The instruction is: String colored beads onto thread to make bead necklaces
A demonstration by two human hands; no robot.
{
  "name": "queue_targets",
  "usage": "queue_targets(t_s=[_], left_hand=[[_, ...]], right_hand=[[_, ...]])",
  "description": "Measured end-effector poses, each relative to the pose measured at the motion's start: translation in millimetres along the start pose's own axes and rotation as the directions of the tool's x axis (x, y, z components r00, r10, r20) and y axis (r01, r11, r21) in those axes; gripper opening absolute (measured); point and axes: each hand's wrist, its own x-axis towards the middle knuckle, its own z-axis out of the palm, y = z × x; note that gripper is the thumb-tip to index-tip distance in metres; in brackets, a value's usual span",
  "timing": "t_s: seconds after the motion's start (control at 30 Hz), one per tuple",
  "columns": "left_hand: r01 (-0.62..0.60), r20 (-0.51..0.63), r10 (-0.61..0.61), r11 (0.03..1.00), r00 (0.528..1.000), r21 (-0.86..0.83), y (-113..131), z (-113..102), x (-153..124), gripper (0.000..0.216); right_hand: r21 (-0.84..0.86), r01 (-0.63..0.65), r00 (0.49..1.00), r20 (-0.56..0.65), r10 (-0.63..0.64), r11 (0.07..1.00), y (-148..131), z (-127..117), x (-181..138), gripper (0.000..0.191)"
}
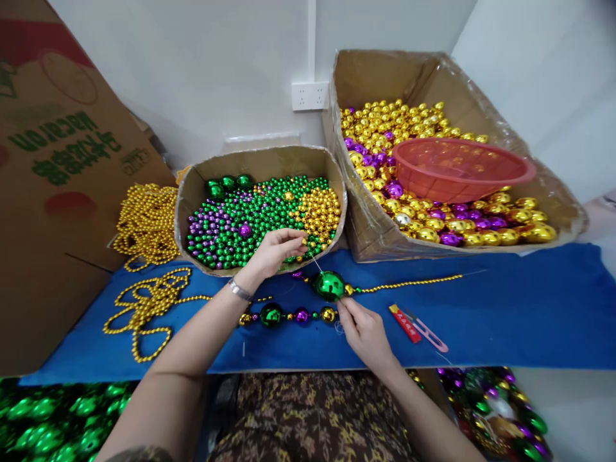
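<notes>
My left hand [275, 251] is closed in a pinch over the oval box, with a small gold bead [304, 242] at its fingertips. From there a thin pale line, thread or needle, runs down to a large shiny green bead [330, 285]. Just below that bead, my right hand [364, 330] is pinched on the bead string; its fingertips partly hide the hold. A chain of small gold beads [409, 283] stretches right from the green bead. Nearer to me lies a strung row with a dark green bead [271, 315] and a purple bead [301, 315].
The oval cardboard box [260, 154] holds green, purple and gold beads. At right, a larger carton [375, 234] contains gold and purple balls and a red basket [462, 170]. Gold bead chains [144, 301] lie left on the blue cloth [298, 353]; pink snips [430, 333] and a red packet [405, 323] lie right.
</notes>
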Motion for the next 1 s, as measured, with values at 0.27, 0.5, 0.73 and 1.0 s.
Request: queue_targets(t_s=[0.27, 0.5, 0.73, 1.0], left_hand=[[0.126, 0.051, -0.115, 0.925, 0.992, -0.357, 5.7, 5.5, -30.8, 0.020], [0.091, 0.081, -0.068, 0.941, 0.994, -0.326, 1.7, 5.4, -37.0, 0.023], [0.002, 0.017, 0.000, 0.994, 1.000, -0.109, 9.0, 5.9, -40.5, 0.022], [-0.011, 0.250, -0.020, 0.993, 0.968, 0.120, -12.9, 38.3, -75.9, 0.018]], right_hand=[[-0.020, 0.027, 0.999, 0.032, -0.027, 0.999, -2.2, 1.1, 0.7, 0.025], [-0.057, 0.052, 0.998, 0.040, -0.050, 0.997, -0.9, -1.0, -1.1, 0.023], [-0.194, 0.107, 0.994, 0.050, -0.100, 0.975, 6.9, -1.8, -3.8, 0.026], [-0.195, 0.009, 0.990, 0.138, 0.019, 0.981, 21.4, 5.6, -35.5, 0.020]])
